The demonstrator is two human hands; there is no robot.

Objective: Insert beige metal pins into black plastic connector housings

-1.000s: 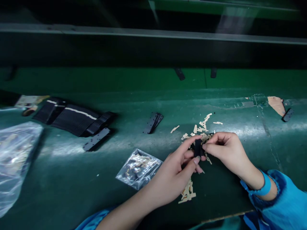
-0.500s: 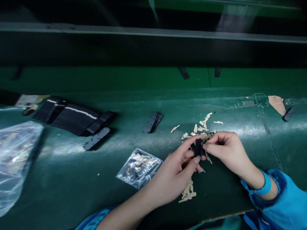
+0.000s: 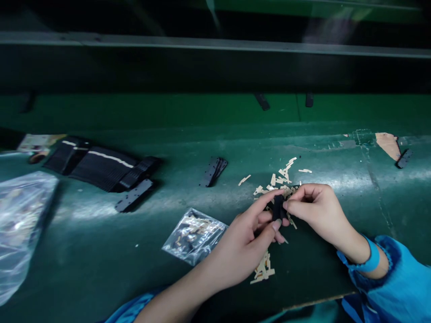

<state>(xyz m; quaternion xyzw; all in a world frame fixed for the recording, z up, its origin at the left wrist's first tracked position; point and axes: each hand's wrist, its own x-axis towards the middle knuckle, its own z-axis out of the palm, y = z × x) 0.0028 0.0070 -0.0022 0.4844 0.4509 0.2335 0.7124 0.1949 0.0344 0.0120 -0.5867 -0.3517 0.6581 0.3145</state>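
Over the green work surface (image 3: pixel 101 251), just above the scattered cream flat pieces (image 3: pixel 273 179), the left hand (image 3: pixel 259 231) holds a small black plate (image 3: pixel 277 207). Its index finger is at the far end and its thumb at the near end, spread only by the plate's length, with the other fingers curled beneath. The right hand (image 3: pixel 308 204) has thumb and forefinger pinched together at the plate's right edge; whether anything is caught between them cannot be told. Sound practice, in judgement, calls for a steady end-to-end grip, leaving that edge accessible, with light, square fingertip pressure; a skewed push could tip the plate or bend a thin piece. A clear bag (image 3: pixel 188 235) lies beside the left forearm.
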